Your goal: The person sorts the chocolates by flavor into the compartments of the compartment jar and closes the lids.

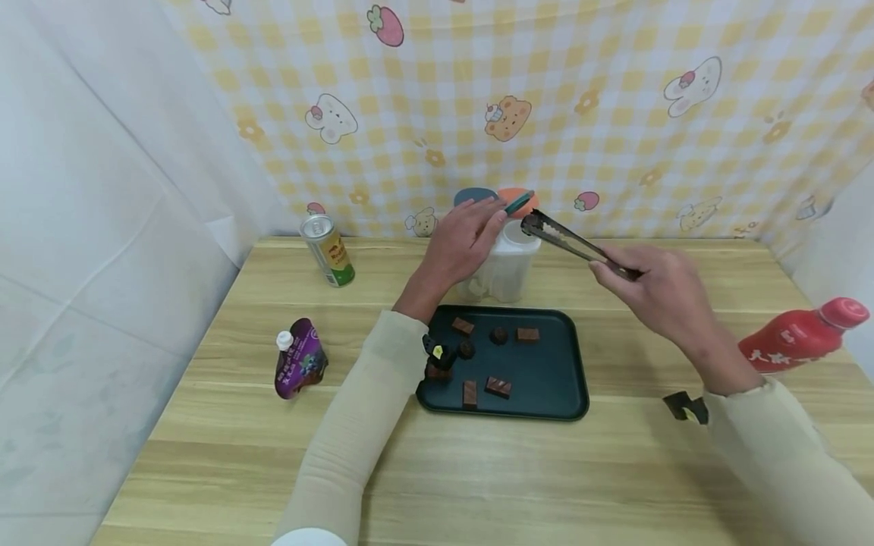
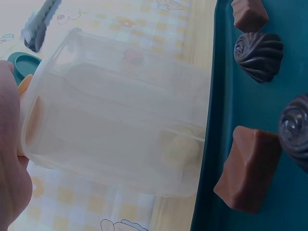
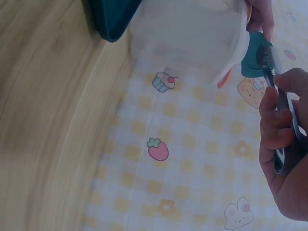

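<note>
I see the wooden worktop point(image 1: 478, 470) carrying a dark green tray point(image 1: 553, 379) with seven chocolates point(image 1: 498, 387) still on it, so by my reading nothing is transferred yet. Behind the tray stands the clear plastic container point(image 1: 501, 265), which looks empty through its wall. My left hand point(image 1: 460, 243) rests on its rim, fingers curled about a teal lid point(image 1: 519, 202). My right hand point(image 1: 665, 292) grips metal tongs point(image 1: 570, 241), tips poised at the container's mouth, carrying nothing
</note>
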`<state>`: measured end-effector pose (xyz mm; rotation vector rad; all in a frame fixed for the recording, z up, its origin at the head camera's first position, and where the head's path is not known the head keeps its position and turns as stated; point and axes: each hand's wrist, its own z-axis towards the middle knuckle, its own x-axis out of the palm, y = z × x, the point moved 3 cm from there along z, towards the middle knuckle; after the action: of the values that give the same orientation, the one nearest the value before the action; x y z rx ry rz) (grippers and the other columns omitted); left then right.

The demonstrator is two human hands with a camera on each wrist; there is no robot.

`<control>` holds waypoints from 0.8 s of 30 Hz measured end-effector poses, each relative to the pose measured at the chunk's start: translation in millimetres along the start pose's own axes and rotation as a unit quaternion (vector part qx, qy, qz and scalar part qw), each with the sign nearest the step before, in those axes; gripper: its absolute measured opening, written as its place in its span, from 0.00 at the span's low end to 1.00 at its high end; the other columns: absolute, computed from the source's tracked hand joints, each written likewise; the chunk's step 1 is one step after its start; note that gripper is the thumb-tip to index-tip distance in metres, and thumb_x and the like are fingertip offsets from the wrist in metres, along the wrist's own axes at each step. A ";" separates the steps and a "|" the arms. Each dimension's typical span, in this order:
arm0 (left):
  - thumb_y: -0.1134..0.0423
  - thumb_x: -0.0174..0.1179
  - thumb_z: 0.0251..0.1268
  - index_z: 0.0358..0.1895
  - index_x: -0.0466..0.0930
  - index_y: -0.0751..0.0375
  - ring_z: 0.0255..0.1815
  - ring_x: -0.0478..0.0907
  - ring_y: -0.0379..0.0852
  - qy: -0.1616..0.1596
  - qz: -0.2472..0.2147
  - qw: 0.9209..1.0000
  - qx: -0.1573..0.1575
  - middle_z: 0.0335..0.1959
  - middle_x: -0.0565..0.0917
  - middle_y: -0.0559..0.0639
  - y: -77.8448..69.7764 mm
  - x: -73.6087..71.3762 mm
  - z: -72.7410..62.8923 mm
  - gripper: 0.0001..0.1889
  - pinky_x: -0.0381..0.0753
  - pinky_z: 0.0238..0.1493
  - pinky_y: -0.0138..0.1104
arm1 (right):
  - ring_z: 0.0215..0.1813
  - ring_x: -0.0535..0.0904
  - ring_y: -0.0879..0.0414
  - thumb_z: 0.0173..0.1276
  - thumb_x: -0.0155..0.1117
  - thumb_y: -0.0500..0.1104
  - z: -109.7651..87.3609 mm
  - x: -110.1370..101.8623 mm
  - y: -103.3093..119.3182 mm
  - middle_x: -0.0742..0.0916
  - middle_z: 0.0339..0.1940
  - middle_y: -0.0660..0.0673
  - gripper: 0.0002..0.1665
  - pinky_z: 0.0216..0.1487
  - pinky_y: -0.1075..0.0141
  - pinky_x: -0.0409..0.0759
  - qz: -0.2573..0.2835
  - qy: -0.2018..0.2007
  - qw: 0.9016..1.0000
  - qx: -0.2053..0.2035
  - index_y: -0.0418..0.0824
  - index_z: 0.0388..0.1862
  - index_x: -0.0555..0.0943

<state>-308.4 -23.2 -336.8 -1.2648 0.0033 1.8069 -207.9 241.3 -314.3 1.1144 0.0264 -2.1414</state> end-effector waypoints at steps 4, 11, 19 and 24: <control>0.53 0.41 0.87 0.72 0.76 0.60 0.74 0.69 0.50 -0.004 0.001 1.000 0.002 0.70 0.77 0.54 0.1 -0.1 -1.0 0.24 0.50 0.77 0.30 | 0.17 0.68 0.60 0.63 0.76 0.36 5.1 8.3 0.7 0.89 0.24 0.44 0.18 0.18 0.71 0.60 -0.001 0.001 1.000 0.012 0.36 0.52 0.90; 0.52 0.40 0.87 0.72 0.77 0.55 0.76 0.66 0.45 0.001 0.006 1.000 -0.001 0.71 0.76 0.51 -0.3 -0.6 -0.8 0.23 0.51 0.77 0.31 | 0.16 0.68 0.63 0.65 0.76 0.38 5.5 15.8 0.9 0.90 0.25 0.44 0.17 0.18 0.70 0.60 0.001 0.027 0.999 0.024 0.35 0.52 0.89; 0.52 0.40 0.87 0.71 0.77 0.57 0.75 0.66 0.45 -0.002 0.003 1.000 -0.002 0.70 0.77 0.52 0.5 0.1 0.0 0.24 0.47 0.77 0.29 | 0.19 0.75 0.60 0.68 0.74 0.40 6.7 15.4 1.1 0.91 0.30 0.42 0.18 0.20 0.69 0.66 -0.001 0.053 0.998 0.044 0.36 0.56 0.88; 0.52 0.41 0.87 0.72 0.76 0.58 0.75 0.67 0.47 -0.007 -0.001 1.000 0.000 0.70 0.77 0.52 1.4 0.9 -0.9 0.24 0.50 0.77 0.31 | 0.21 0.75 0.59 0.70 0.72 0.42 7.5 14.7 1.7 0.91 0.30 0.42 0.20 0.21 0.66 0.67 -0.003 0.070 0.996 0.063 0.36 0.58 0.87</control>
<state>-308.7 -23.8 -338.5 -1.2530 -0.0059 1.8142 -217.6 229.1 -319.7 1.3387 -0.0419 -2.0901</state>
